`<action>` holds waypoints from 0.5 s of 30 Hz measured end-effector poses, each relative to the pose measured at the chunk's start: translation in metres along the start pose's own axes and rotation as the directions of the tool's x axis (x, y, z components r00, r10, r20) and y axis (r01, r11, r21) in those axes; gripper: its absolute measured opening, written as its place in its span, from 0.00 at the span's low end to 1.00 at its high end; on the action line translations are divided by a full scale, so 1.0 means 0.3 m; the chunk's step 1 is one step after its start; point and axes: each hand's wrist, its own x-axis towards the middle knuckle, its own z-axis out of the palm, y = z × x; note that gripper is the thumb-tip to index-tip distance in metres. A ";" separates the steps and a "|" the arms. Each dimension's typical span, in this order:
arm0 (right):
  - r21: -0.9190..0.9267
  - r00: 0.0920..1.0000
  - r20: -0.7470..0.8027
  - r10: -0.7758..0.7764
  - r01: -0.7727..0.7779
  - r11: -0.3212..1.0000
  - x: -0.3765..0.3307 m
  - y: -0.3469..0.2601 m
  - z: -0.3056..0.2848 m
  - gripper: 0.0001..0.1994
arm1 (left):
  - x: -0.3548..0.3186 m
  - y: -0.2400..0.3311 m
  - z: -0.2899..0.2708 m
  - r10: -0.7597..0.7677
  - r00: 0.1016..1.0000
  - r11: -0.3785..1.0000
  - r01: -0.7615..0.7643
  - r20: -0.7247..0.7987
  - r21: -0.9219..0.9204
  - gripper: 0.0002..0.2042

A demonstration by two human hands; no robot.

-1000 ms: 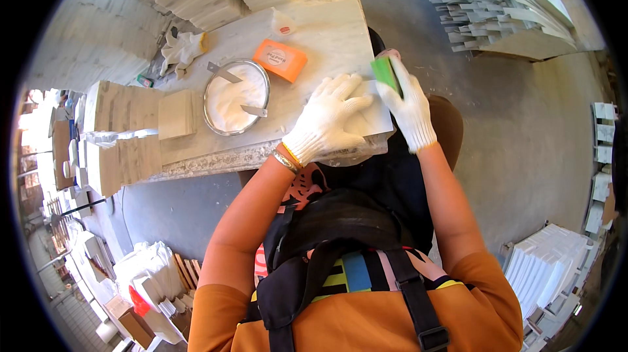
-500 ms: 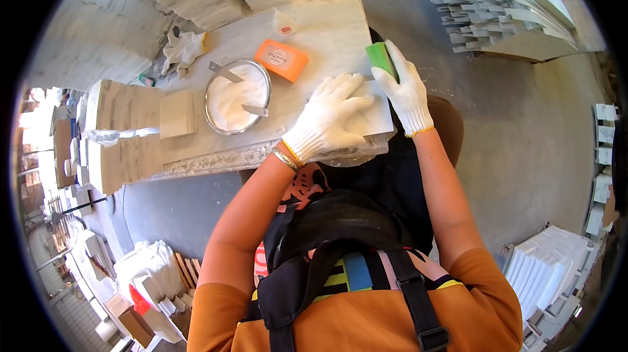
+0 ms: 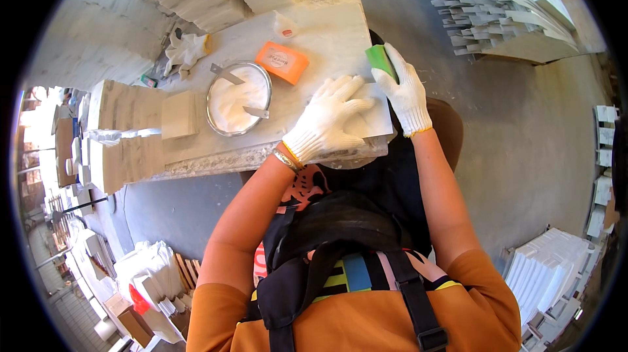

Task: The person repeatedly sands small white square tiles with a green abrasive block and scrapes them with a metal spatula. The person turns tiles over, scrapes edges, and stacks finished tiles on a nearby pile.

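Observation:
Both my hands wear white knit gloves. My left hand (image 3: pixel 332 114) lies flat with its fingers spread on a thin white tile (image 3: pixel 378 116) at the right end of the worktable (image 3: pixel 222 150). My right hand (image 3: pixel 409 95) is closed around a green block-shaped pad (image 3: pixel 380 61), just past the tile's right edge. To the left stands a round metal bowl (image 3: pixel 209 111) of white powder or paste (image 3: pixel 230 105). One scraper blade (image 3: pixel 227 74) lies across its far rim, and a second scraper blade (image 3: pixel 256 112) rests at its right side.
Behind the bowl lie an orange box (image 3: pixel 282 63), a small clear plastic packet (image 3: pixel 285 25) and a spare white glove (image 3: pixel 188 51). Tile stacks (image 3: pixel 127 106) line the table's left and far sides. More stacked tiles (image 3: pixel 497 12) stand beyond the grey floor (image 3: pixel 517 116) at right.

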 end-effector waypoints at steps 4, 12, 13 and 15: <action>-0.031 0.999 0.006 -0.049 0.049 0.998 -0.153 0.024 -0.024 0.31 | -0.012 -0.002 -0.011 -0.009 1.000 1.000 0.009 0.013 -0.004 0.35; -0.038 0.990 0.119 0.073 -0.069 0.997 -0.489 -0.013 -0.206 0.34 | 0.027 -0.025 -0.041 0.134 0.987 0.986 -0.141 0.089 0.088 0.30; 0.044 0.989 0.088 0.117 -0.122 0.992 -0.474 -0.007 -0.213 0.34 | 0.055 -0.026 -0.058 0.181 0.976 0.971 -0.197 0.121 0.137 0.28; 0.103 0.995 0.012 0.100 -0.101 0.990 -0.420 -0.004 -0.225 0.34 | 0.093 -0.014 -0.093 0.220 0.951 0.933 -0.270 0.217 0.238 0.23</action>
